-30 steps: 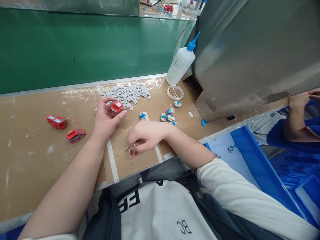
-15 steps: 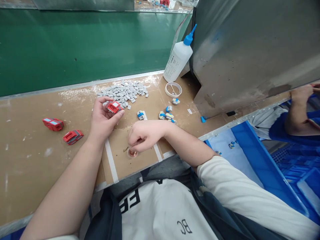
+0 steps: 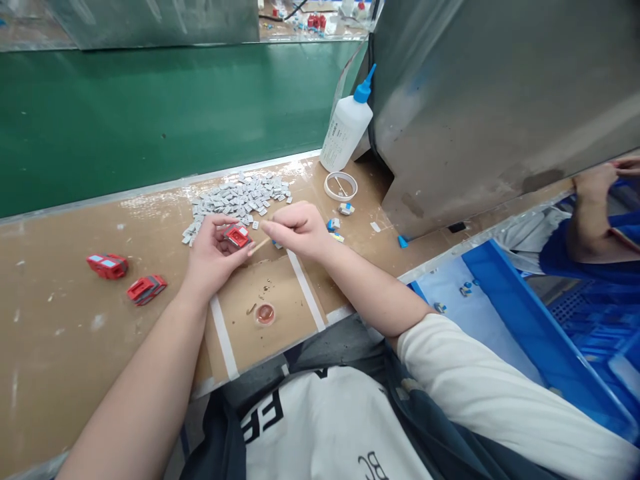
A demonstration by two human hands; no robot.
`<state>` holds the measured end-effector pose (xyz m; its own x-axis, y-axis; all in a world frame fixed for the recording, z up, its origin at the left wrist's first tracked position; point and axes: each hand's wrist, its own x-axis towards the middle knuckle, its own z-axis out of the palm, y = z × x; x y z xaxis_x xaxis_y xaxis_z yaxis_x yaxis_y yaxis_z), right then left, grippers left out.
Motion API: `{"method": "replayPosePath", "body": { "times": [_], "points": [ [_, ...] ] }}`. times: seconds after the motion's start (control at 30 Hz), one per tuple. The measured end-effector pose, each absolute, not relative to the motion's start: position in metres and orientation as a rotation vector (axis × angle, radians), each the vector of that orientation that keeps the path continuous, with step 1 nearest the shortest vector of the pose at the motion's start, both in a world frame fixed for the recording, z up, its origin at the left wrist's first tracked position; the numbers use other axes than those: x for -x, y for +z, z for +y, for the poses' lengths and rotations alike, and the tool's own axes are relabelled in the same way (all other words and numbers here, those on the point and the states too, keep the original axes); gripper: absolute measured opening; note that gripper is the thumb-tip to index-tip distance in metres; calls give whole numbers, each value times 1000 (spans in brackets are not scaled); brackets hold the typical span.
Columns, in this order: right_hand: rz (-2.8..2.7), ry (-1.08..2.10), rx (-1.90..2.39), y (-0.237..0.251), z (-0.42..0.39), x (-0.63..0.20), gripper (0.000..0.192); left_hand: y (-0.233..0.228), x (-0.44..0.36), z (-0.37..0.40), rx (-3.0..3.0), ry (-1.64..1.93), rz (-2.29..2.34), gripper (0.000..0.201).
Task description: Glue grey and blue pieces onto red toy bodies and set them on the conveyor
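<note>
The left hand (image 3: 213, 253) is curled around a small red plastic block with a pale grey insert (image 3: 237, 235), which sits pinched between the thumb on its far side and the fingertips (image 3: 248, 248) on its near side, face up and lifted just clear of the brown cardboard-covered bench (image 3: 65, 333). The right hand (image 3: 295, 230) is closed in a pinch on a thin wooden stick (image 3: 261, 246), thumb and forefinger pressed together on its upper end; the stick slants down toward the left hand, and its lower tip lies right beside the red block, at the left fingertips, though whether it touches the block cannot be told. Just beyond the red block spreads a heap of small grey rectangular pieces (image 3: 237, 197). On the near side of the block, on a cardboard patch edged with white tape, sits a small round dish of reddish-brown liquid (image 3: 265, 313). Well to the left of the block lie two more red blocks (image 3: 125, 277), near each other. To the right of the block, partly behind the right hand, are a few small blue, white and yellow parts (image 3: 340, 217), then a white ring of tape (image 3: 341, 186) and a white squeeze bottle with a blue nozzle (image 3: 347, 127) standing against a grey metal housing (image 3: 490, 93). Far right, another person's arm (image 3: 593, 213) rests over blue plastic crates (image 3: 560, 340).
</note>
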<state>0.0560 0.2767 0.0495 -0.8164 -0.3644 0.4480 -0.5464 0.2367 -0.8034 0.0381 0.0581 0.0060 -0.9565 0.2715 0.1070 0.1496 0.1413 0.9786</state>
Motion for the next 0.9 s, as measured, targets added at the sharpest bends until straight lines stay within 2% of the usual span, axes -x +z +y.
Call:
{"method": "replayPosePath", "body": {
  "times": [0.07, 0.2, 0.9],
  "points": [
    [-2303, 1534, -696, 45, 275, -52, 67, 4, -39, 57, -445, 1897, 2315, 55],
    [-2343, 1439, -675, 37, 270, -48, 62, 3, -39, 57, -477, 1846, 2315, 57],
    [-2384, 1427, -749, 24, 267, -42, 58, 6, -41, 58, -472, 1781, 2331, 56]
  ]
}}
